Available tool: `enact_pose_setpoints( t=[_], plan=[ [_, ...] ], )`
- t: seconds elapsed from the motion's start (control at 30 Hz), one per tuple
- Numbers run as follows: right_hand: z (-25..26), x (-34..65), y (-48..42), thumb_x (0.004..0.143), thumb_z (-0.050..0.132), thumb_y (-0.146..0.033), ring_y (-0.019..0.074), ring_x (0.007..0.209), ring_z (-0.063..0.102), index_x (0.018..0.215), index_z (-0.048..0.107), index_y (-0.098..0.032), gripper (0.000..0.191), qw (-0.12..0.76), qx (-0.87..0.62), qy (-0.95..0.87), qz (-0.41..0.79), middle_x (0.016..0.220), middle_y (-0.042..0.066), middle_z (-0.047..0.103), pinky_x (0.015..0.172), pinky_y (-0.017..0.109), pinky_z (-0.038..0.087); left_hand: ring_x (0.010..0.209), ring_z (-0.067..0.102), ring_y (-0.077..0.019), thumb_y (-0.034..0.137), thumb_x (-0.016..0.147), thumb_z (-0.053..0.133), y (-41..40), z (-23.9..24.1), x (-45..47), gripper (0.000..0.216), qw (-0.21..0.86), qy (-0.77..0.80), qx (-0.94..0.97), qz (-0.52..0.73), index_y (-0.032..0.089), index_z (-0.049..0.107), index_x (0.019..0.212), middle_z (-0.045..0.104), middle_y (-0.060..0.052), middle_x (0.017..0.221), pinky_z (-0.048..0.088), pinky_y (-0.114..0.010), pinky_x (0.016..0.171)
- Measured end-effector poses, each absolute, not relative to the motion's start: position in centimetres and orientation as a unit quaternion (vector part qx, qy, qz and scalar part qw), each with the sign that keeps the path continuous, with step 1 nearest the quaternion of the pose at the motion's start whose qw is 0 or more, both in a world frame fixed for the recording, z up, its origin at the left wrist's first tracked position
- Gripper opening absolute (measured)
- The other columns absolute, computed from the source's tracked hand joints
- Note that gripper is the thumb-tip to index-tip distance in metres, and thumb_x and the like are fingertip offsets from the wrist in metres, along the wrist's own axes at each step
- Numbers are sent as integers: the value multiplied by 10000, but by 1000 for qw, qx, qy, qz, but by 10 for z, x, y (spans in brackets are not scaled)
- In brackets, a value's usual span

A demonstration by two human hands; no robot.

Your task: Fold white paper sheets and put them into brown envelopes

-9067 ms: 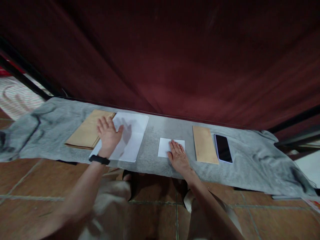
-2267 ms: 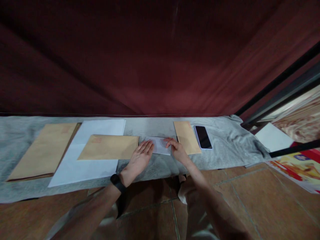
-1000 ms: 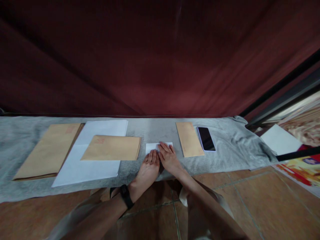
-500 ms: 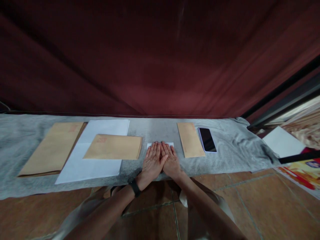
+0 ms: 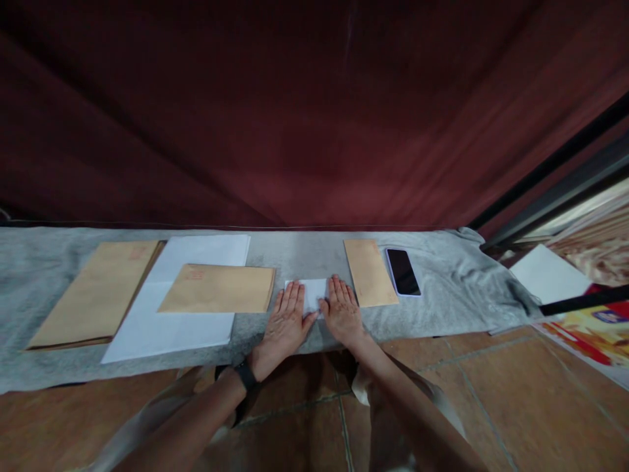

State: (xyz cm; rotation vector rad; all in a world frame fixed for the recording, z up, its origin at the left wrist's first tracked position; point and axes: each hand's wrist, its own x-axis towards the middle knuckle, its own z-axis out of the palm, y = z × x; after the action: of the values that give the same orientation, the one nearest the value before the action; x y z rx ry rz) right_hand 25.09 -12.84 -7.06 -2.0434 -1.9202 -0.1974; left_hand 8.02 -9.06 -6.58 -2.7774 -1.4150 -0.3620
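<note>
A small white folded paper (image 5: 313, 294) lies flat on the grey cloth, its middle showing between my hands. My left hand (image 5: 287, 320) rests flat over the paper's left end, fingers stretched out and pointing away from me. Over the right end lies my right hand (image 5: 343, 313), also flat, with its thumb reaching inward onto the paper. Neither hand grips anything. Left of my hands, a brown envelope (image 5: 221, 288) sits across larger white sheets (image 5: 171, 335). Another brown envelope (image 5: 371, 272) lies just right of my right hand.
A stack of larger brown envelopes (image 5: 93, 292) is at the far left. A phone (image 5: 403, 272) with a pale purple case lies right of the single envelope. The grey cloth (image 5: 457, 282) covers a narrow surface against a dark red curtain (image 5: 314, 131). Tiled floor (image 5: 472, 400) is below.
My hands were side by side, almost covering the paper. They have slid apart, left and right, and the middle of the paper now shows. The view has shifted slightly.
</note>
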Motion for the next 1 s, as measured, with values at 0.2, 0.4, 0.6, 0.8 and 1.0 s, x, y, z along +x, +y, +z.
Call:
enact_pose_setpoints(
  t=[0.2,0.4,0.6,0.8,1.0],
  plan=[
    [-64,250,-127,1048,380,-356,300,1446,419,1513,419,-30,569,155,-733,-660,-54,1567,194,429,1184,463,324,1535,258,-299,546,1009,402,-82,-59,72,687,6,-375,-920,-116,126,371,1552,297,-184,1642,240,-505,1243],
    [-60,243,-126,1052,365,-332,257,1496,342,1548,378,-92,551,158,-694,-702,-30,1617,139,360,1220,454,270,1535,262,-275,468,1026,387,-76,-58,69,639,-9,-369,-923,-112,97,365,1546,337,-183,1626,227,-495,1251],
    [-67,239,-126,1054,373,-323,237,1489,358,1545,387,-119,533,158,-675,-720,-23,1607,124,388,1214,436,278,1536,262,-233,354,1036,293,-75,-61,69,597,-29,-369,-923,-108,94,299,1574,348,-160,1625,208,-478,1259],
    [-67,245,-127,1051,397,-377,269,1475,372,1531,389,-59,577,171,-688,-704,-46,1590,168,409,1202,430,293,1538,254,-269,489,1023,354,-81,-60,68,681,-15,-381,-917,-118,80,308,1566,337,-190,1624,234,-489,1248],
    [-56,261,-112,1050,385,-290,263,1395,453,1490,467,-128,476,169,-693,-701,-7,1502,131,531,1175,447,328,1517,306,-283,467,1024,388,-82,-61,59,628,-14,-353,-930,-101,83,392,1520,369,-199,1605,275,-508,1231]
  ],
)
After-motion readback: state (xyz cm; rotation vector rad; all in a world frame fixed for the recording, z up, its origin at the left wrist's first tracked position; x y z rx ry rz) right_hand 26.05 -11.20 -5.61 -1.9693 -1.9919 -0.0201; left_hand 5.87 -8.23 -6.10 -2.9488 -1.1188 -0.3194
